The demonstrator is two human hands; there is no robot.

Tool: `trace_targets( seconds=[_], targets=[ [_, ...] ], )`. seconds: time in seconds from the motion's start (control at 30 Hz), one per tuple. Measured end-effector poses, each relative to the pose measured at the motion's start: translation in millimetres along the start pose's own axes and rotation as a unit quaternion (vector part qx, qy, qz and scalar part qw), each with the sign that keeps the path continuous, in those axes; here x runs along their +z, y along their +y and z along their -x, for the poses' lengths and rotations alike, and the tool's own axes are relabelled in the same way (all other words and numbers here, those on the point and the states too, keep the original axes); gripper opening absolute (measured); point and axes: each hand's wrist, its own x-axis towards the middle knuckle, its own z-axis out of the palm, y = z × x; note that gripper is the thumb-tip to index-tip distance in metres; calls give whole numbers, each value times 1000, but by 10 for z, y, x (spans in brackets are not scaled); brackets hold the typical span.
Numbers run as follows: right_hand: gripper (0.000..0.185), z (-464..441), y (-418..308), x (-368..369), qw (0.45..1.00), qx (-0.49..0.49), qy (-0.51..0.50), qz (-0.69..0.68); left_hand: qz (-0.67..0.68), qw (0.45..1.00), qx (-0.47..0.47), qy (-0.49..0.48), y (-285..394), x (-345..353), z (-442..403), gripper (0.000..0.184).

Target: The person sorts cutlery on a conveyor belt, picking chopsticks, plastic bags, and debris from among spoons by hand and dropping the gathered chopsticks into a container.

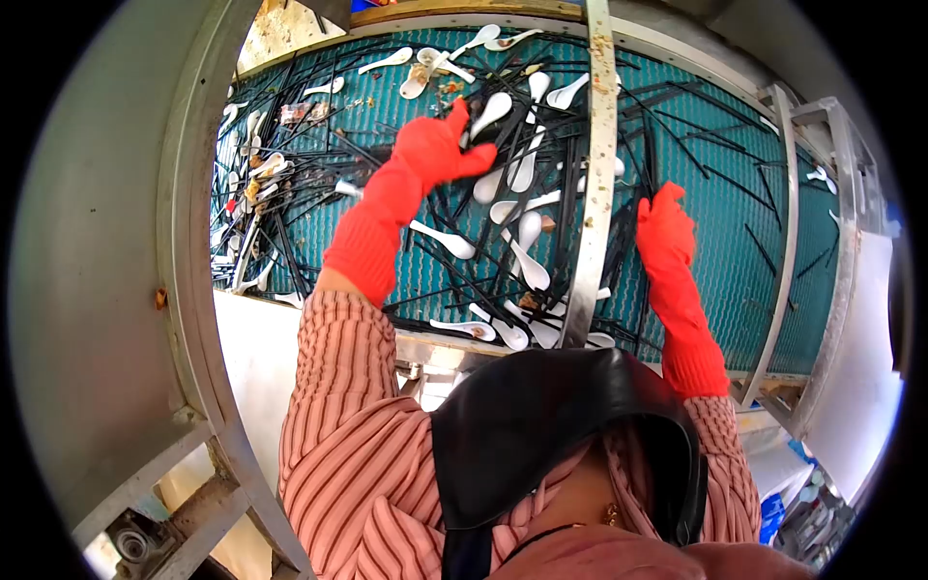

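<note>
Both my hands wear red rubber gloves. My left hand (437,148) reaches over a heap of black chopsticks (338,159) and white spoons, its thumb and forefinger apart. One white soup spoon (494,109) lies just beyond the gap between them, and I see nothing gripped. Right of the metal bar, my right hand (667,227) is closed around the lower ends of several black chopsticks (649,145), which point away from me. Its fingertips are partly hidden. More white spoons (445,240) lie around my left hand, some with food scraps on them.
Everything lies on a green ribbed conveyor belt (720,232). A metal bar (593,184) crosses above it between my hands, and a second frame (783,251) stands farther right. A large metal panel (92,242) closes off the left. Scattered chopsticks lie on the right part.
</note>
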Motion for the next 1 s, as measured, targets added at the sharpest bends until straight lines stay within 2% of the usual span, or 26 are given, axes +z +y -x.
trace_targets(
  seconds=[0.1, 0.17, 0.23, 0.3, 0.43, 0.57, 0.6, 0.7, 0.73, 0.83, 0.87, 0.93, 1.0],
  targets=[
    [67, 60, 52, 43, 998, 3, -32, -51, 31, 993, 109, -25, 382, 62, 403, 123],
    [70, 149, 50, 59, 998, -7, -43, -53, -15, 991, 112, -78, 646, 129, 617, 123],
    [73, 264, 21, -31, 997, -12, -63, -47, -44, 991, 91, -89, 866, 187, 812, 121],
    [76, 425, 27, -28, 998, -26, -56, -34, -25, 995, 38, -90, 1052, 283, 976, 116],
    [76, 624, 96, 13, 990, -26, -108, -83, 12, 990, -58, -125, 1329, 452, 1146, 106],
    [71, 858, 141, -12, 990, -59, -79, -98, 37, 992, -77, -90, 1276, 664, 1155, 93],
    [77, 894, 99, -111, 992, -52, -73, -84, 54, 993, -81, -68, 1224, 731, 1118, 84],
    [80, 1009, 119, -231, 992, -93, -19, -85, 91, 993, -79, -21, 1138, 607, 1035, 75],
    [81, 998, 124, -212, 990, -88, -22, -103, 130, 988, -70, 37, 1107, 564, 1021, 70],
    [84, 867, 146, -253, 980, -26, -120, -155, 281, 945, -61, 156, 1044, 320, 907, 68],
    [78, 834, 138, -326, 970, 28, -165, -174, 379, 909, -76, 157, 1060, 216, 881, 63],
    [70, 694, 260, 89, 967, 31, -114, -227, 560, 807, -105, 153, 1136, -66, 867, 53],
    [64, 543, 336, 162, 965, 47, -100, -239, 619, 768, -6, 166, 1235, -351, 1050, 41]
  ],
)
